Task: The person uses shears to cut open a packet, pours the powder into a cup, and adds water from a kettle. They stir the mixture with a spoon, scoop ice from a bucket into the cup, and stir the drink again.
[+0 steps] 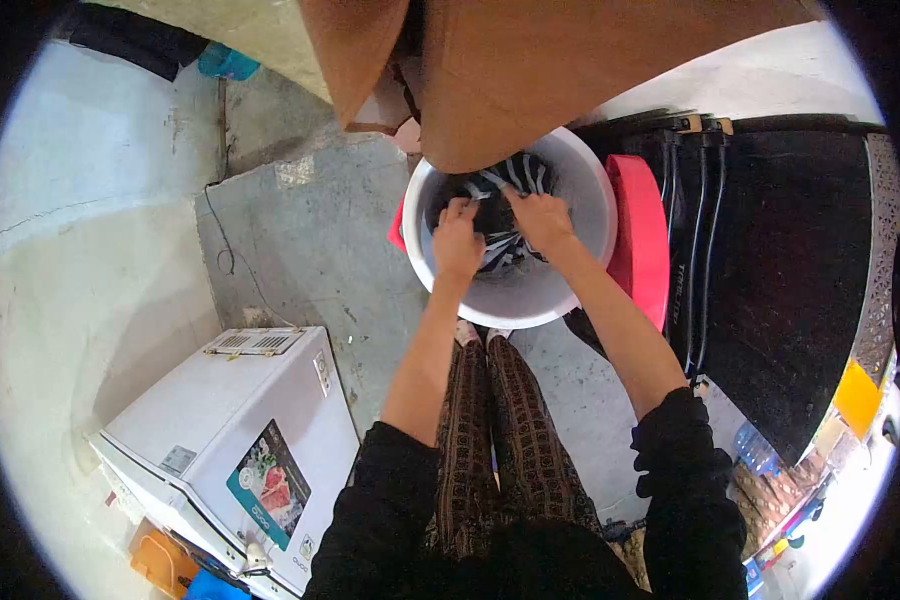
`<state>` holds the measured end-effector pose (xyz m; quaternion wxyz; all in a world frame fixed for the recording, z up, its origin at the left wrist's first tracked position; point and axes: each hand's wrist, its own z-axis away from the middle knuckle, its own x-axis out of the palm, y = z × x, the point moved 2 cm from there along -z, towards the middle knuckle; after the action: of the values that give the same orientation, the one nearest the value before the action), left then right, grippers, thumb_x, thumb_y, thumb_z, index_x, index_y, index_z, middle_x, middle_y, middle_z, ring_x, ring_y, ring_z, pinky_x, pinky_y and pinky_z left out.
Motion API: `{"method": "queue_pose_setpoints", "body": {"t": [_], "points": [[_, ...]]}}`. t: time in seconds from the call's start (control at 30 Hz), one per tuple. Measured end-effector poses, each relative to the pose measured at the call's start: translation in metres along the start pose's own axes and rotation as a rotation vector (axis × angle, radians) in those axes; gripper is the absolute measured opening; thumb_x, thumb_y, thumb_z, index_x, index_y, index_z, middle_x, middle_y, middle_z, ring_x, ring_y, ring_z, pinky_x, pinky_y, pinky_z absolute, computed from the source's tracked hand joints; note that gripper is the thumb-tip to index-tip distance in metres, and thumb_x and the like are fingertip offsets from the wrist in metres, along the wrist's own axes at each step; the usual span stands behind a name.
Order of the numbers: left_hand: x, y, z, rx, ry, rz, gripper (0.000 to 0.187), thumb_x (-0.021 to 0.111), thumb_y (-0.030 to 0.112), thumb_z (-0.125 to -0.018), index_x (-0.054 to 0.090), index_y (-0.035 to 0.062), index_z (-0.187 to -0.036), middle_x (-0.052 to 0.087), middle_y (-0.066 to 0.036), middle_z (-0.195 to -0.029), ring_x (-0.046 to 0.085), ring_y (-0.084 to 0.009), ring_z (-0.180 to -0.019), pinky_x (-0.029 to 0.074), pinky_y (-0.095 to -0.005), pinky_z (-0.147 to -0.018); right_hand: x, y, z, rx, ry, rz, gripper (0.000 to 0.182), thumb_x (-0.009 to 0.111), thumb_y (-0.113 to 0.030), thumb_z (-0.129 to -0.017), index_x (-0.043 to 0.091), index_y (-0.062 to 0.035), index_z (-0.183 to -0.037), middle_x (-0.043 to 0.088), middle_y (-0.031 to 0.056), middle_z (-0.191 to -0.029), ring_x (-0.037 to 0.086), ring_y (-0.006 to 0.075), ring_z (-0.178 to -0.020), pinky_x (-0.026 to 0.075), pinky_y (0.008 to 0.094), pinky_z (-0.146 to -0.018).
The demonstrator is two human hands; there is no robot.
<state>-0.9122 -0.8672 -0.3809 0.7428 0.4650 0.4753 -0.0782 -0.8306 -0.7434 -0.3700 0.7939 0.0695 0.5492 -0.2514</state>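
Striped cloth (500, 215), no readable label

We are looking steeply down from our head-worn camera, facing forward over our legs, seeing the floor (310, 230) near below through a fisheye lens.

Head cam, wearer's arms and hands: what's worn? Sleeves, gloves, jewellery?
Both arms come out of black sleeves pushed up to about the elbow, with gathered, ruffled cuffs; the forearms are bare below that. The left hand and right hand are bare, with no gloves. No watch, bracelet or ring can be made out at this size. Dark patterned trousers show between the arms.
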Motion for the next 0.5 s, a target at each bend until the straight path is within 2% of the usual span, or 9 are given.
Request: {"method": "queue_pose_setpoints", "body": {"t": [0.03,0.1,0.13,0.17,0.23,0.27,0.33,0.43,0.5], "points": [[0.010,-0.005,0.006,-0.003,0.001,-0.002,0.042,0.056,0.000,-0.062,0.059,0.0090,-0.103,0.053,-0.009,-0.108,0.052,-0.0282,-0.101,0.048,-0.0388,-0.078,0.001,-0.003,0.001,-0.003,-0.001,-0.001,0.042,0.059,-0.024,-0.079,0.044,-0.0105,-0.116,0.064,0.0155,-0.077,0.063,0.0334,-0.071,0.050,0.0432,-0.065],[0.021,-0.010,0.008,-0.079,0.026,0.251,0.033,0.056,-0.002,-0.064,0.063,0.0082,-0.094,0.059,-0.012,-0.094,0.058,-0.0301,-0.088,0.046,-0.0377,-0.078,-0.002,0.000,-0.001,0.157,0.088,-0.026,0.037,0.057,-0.020,-0.078,0.047,-0.0130,-0.113,0.065,0.0107,-0.073,0.064,0.0290,-0.067,0.051,0.0388,-0.057],[0.021,-0.010,0.014,-0.185,0.075,0.304,0.026,0.052,-0.003,-0.067,0.065,0.0067,-0.087,0.062,-0.012,-0.084,0.060,-0.0294,-0.074,0.047,-0.0354,-0.072,-0.003,0.001,0.004,0.140,0.159,-0.053,0.024,0.055,-0.022,-0.080,0.052,-0.0104,-0.102,0.064,0.0123,-0.069,0.064,0.0304,-0.064,0.050,0.0412,-0.055],[0.022,-0.010,0.017,-0.186,0.080,0.310,0.026,0.052,-0.003,-0.067,0.065,0.0067,-0.087,0.062,-0.012,-0.084,0.060,-0.0294,-0.074,0.047,-0.0354,-0.072,-0.002,0.004,0.004,0.137,0.160,-0.045,0.024,0.055,-0.022,-0.080,0.052,-0.0104,-0.102,0.064,0.0123,-0.069,0.064,0.0304,-0.064,0.050,0.0412,-0.055],[0.028,-0.014,0.023,-0.359,-0.090,0.423,0.024,0.047,-0.003,-0.069,0.062,0.0066,-0.085,0.061,-0.016,-0.083,0.059,-0.0324,-0.076,0.045,-0.0399,-0.072,0.008,0.004,0.006,-0.081,0.054,-0.039,0.021,0.052,-0.025,-0.083,0.054,-0.0078,-0.094,0.063,0.0139,-0.067,0.063,0.0311,-0.064,0.050,0.0428,-0.054],[0.029,-0.015,0.023,-0.361,-0.089,0.424,0.024,0.047,-0.003,-0.069,0.062,0.0066,-0.085,0.061,-0.016,-0.083,0.059,-0.0324,-0.076,0.045,-0.0399,-0.072,0.013,0.004,0.009,-0.062,0.084,-0.090,0.022,0.051,-0.027,-0.083,0.056,-0.0059,-0.087,0.062,0.0147,-0.066,0.063,0.0311,-0.064,0.049,0.0435,-0.055],[0.036,-0.021,0.024,-0.238,-0.071,0.439,0.017,0.046,-0.002,-0.072,0.057,0.0056,-0.082,0.060,-0.016,-0.078,0.059,-0.0339,-0.074,0.044,-0.0414,-0.068,0.016,0.001,0.011,-0.023,0.044,-0.097,0.023,0.050,-0.029,-0.084,0.056,-0.0064,-0.087,0.062,0.0154,-0.069,0.063,0.0316,-0.067,0.049,0.0442,-0.057],[0.043,-0.026,0.018,-0.236,0.017,0.535,0.013,0.043,-0.001,-0.076,0.052,0.0050,-0.083,0.059,-0.017,-0.072,0.058,-0.0366,-0.071,0.044,-0.0435,-0.065,0.017,0.005,0.010,-0.010,0.036,-0.086,0.025,0.050,-0.030,-0.083,0.056,-0.0065,-0.087,0.063,0.0154,-0.074,0.063,0.0321,-0.069,0.050,0.0445,-0.059],[0.045,-0.028,0.012,-0.208,-0.007,0.517,0.011,0.043,0.003,-0.078,0.051,0.0048,-0.086,0.059,-0.018,-0.071,0.058,-0.0377,-0.071,0.044,-0.0441,-0.064,0.013,0.005,0.009,-0.039,0.062,-0.075,0.025,0.050,-0.030,-0.082,0.056,-0.0060,-0.085,0.063,0.0147,-0.074,0.063,0.0321,-0.069,0.050,0.0441,-0.059]]}}
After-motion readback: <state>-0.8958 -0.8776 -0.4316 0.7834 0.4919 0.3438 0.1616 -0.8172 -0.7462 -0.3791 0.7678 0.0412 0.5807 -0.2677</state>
